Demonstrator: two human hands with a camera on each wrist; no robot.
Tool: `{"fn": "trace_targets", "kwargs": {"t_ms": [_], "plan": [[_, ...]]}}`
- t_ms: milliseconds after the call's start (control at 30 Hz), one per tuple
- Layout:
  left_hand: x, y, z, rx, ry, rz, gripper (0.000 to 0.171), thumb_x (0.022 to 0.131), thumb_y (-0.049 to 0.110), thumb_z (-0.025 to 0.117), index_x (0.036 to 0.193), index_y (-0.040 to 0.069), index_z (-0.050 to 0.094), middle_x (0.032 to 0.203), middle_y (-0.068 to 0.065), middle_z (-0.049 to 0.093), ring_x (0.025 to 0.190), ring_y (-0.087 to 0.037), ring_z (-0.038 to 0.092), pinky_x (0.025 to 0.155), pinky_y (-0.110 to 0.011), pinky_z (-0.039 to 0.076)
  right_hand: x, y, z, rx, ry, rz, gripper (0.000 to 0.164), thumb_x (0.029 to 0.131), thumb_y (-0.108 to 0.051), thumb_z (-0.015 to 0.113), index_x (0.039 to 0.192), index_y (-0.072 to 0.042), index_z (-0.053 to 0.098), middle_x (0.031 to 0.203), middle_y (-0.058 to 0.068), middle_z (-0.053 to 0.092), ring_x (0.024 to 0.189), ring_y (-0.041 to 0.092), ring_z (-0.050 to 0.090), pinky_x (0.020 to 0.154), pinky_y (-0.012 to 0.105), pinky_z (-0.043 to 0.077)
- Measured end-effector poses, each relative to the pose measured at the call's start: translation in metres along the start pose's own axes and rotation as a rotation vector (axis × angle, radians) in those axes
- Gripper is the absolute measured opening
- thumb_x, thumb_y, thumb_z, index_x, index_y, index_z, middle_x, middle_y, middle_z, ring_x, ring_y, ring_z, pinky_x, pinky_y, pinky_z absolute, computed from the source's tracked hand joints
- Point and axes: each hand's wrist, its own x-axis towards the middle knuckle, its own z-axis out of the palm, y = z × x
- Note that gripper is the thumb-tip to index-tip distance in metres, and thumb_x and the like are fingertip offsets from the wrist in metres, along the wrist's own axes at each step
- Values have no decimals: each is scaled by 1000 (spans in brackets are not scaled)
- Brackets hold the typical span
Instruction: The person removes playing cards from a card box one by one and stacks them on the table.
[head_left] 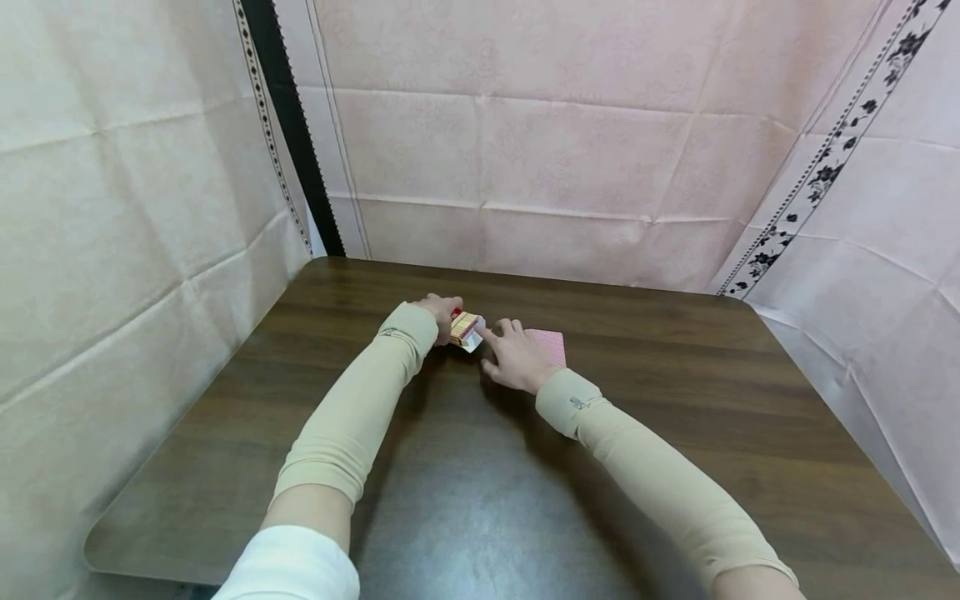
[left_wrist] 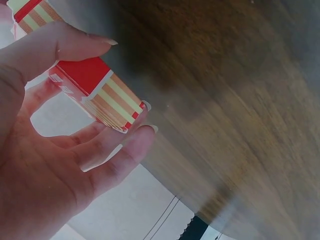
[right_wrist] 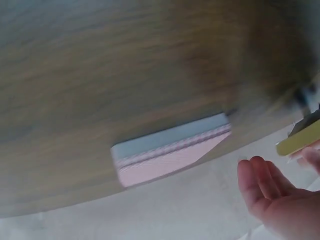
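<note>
My left hand [head_left: 442, 315] grips a small red carton with yellow and tan stripes [left_wrist: 117, 100], thumb on one side and fingers on the other. In the head view the striped carton [head_left: 467, 327] is tilted, with a white flap standing out at its near right end. My right hand [head_left: 517, 357] reaches to that end with its index finger at the flap; whether it touches cannot be told. The other fingers of the right hand [right_wrist: 280, 200] are loosely extended. Just right of it lies a pink-patterned stack, like a deck of cards [head_left: 550, 346], with pale sides [right_wrist: 172, 150].
A brown wood-grain table [head_left: 675, 400] with rounded corners lies under both hands. Pale cloth curtains [head_left: 525, 158] hang behind it and at both sides. A dark vertical strip [head_left: 296, 125] shows at the back left corner.
</note>
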Motion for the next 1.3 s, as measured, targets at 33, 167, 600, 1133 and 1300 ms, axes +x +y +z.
{"fn": "trace_targets", "kwargs": {"t_ms": [33, 167, 600, 1133, 1300], "plan": [[0, 1, 1, 2, -2, 1, 61, 75, 3, 70, 127, 24, 45, 122, -16, 44, 100, -29, 47, 73, -36, 43, 2, -2, 1, -11, -11, -1, 61, 91, -34, 59, 147, -22, 39, 138, 19, 44, 123, 34, 43, 97, 49, 43], [-2, 4, 2, 4, -13, 17, 59, 75, 1, 69, 125, 21, 45, 122, -17, 44, 99, -28, 47, 69, -35, 43, 8, -8, 5, -27, -52, -1, 61, 89, -31, 61, 146, -24, 40, 143, 21, 38, 122, 35, 42, 94, 48, 43], [-1, 2, 0, -20, -24, 25, 63, 75, 0, 71, 128, 23, 44, 125, -17, 42, 99, -29, 48, 66, -32, 45, 12, -8, 8, -13, -14, -45, 54, 86, -19, 59, 139, -22, 49, 151, 26, 28, 126, 41, 40, 101, 52, 41], [1, 0, 3, -32, -30, 4, 61, 76, -1, 70, 126, 24, 45, 121, -15, 44, 97, -28, 49, 67, -32, 45, 10, -8, 3, 99, 77, 19, 42, 91, -44, 62, 117, -12, 53, 125, 15, 52, 107, 28, 55, 91, 44, 48], [-8, -3, -1, -19, -7, 0, 60, 77, 0, 68, 127, 23, 44, 122, -16, 43, 99, -27, 46, 71, -33, 44, 6, -4, 1, 72, 42, 41, 61, 88, -39, 63, 140, -14, 43, 127, 16, 54, 114, 31, 53, 96, 48, 44]]}}
